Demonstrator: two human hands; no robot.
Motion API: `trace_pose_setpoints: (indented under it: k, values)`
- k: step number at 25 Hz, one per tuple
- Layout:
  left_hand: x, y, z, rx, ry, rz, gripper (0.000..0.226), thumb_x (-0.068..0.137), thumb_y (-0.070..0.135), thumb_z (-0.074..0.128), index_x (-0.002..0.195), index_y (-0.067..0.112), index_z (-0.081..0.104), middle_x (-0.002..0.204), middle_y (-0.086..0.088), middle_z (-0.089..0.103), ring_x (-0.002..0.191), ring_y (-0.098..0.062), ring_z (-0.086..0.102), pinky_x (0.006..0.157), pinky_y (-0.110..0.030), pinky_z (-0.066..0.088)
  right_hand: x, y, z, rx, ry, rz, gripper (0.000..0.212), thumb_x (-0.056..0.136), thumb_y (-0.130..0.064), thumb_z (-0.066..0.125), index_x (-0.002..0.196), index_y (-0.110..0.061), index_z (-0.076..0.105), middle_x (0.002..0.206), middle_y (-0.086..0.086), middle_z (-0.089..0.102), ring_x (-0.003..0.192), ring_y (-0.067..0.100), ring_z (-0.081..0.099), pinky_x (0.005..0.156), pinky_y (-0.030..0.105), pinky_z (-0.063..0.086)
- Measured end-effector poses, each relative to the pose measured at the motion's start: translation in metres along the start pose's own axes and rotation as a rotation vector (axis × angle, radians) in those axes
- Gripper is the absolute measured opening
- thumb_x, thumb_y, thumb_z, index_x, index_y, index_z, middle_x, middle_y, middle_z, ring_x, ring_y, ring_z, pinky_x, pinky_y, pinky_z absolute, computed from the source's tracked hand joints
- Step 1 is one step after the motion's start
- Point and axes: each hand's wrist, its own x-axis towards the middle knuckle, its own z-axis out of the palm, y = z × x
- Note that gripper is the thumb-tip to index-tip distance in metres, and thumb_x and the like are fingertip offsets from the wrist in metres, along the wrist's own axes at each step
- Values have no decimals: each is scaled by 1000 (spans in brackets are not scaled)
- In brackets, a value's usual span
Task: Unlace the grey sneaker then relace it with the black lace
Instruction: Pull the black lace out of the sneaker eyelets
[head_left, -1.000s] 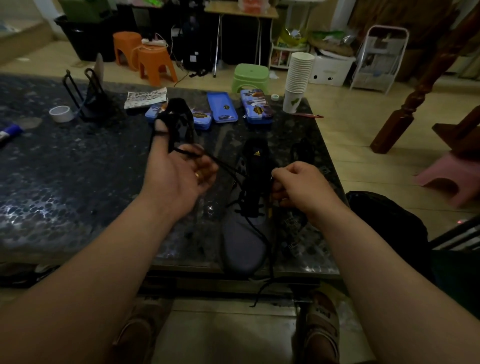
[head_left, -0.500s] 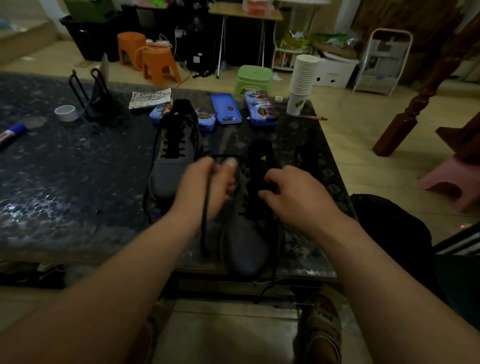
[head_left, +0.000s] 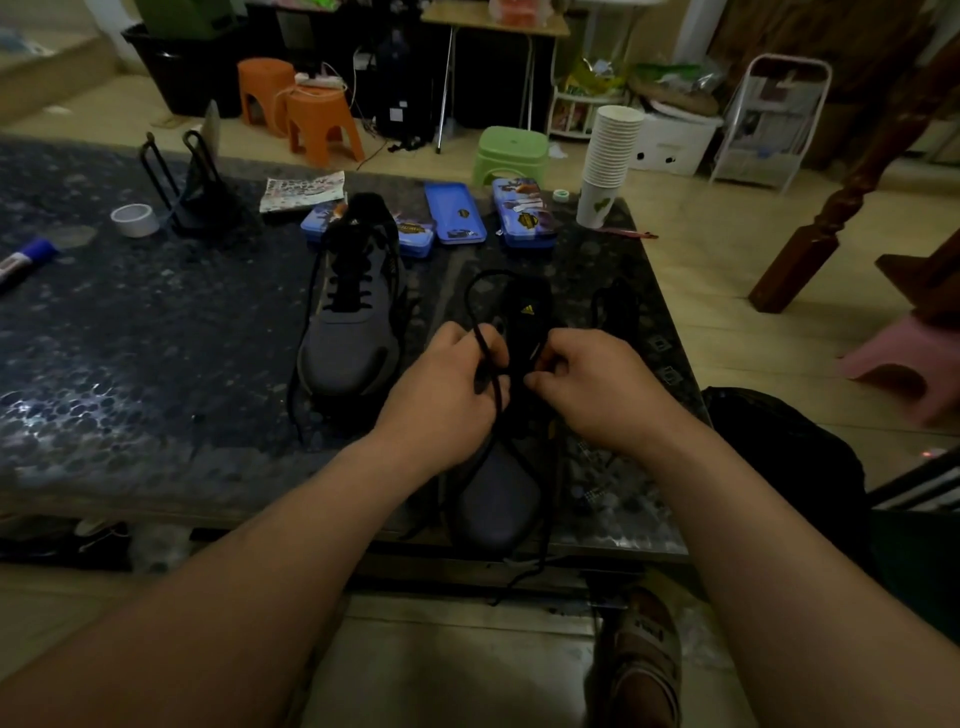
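Note:
A grey sneaker (head_left: 498, 499) lies toe toward me at the table's near edge, its black tongue up between my hands. My left hand (head_left: 447, 389) is shut on the black lace (head_left: 480, 291), which loops up and over the tongue and runs down past the hand. My right hand (head_left: 597, 384) pinches at the shoe's eyelet area, fingers closed on the lace or the tongue edge; I cannot tell which. One lace end hangs over the table edge by the toe.
A second grey sneaker (head_left: 353, 322), laced in black, stands left of it. Blue tins (head_left: 454, 213), a stack of paper cups (head_left: 610, 156), a tape roll (head_left: 135, 219) and a black wire stand (head_left: 182, 176) sit farther back on the dark stone table (head_left: 130, 364).
My left hand has come down from a raised position and moved right onto the sneaker, bringing the lace with it. My right hand shifted slightly up the tongue.

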Motion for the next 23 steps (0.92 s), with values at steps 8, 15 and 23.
trace_pose_setpoints:
  k: [8,15,23]
  values:
    - [0,-2,-4,3,-62,48,26,97,37,66,118,42,51,101,16,41,82,-8,55,80,-37,53,-20,4,-15,483,-182,77,25,93,-15,73,76,-14,54,67,-4,54,58,5,49,55,16,40]
    - [2,-1,-4,43,-79,19,31,92,44,69,115,47,49,103,13,42,83,-11,57,77,-42,57,-18,10,-12,1031,-153,199,20,86,-16,74,69,-15,64,79,6,64,77,17,60,71,26,45]
    - [1,3,-5,92,-37,-141,9,94,26,63,97,20,57,98,0,57,86,-22,61,72,-36,49,-25,-8,-26,990,44,128,19,102,-22,61,87,-16,69,79,1,66,74,7,63,68,19,48]
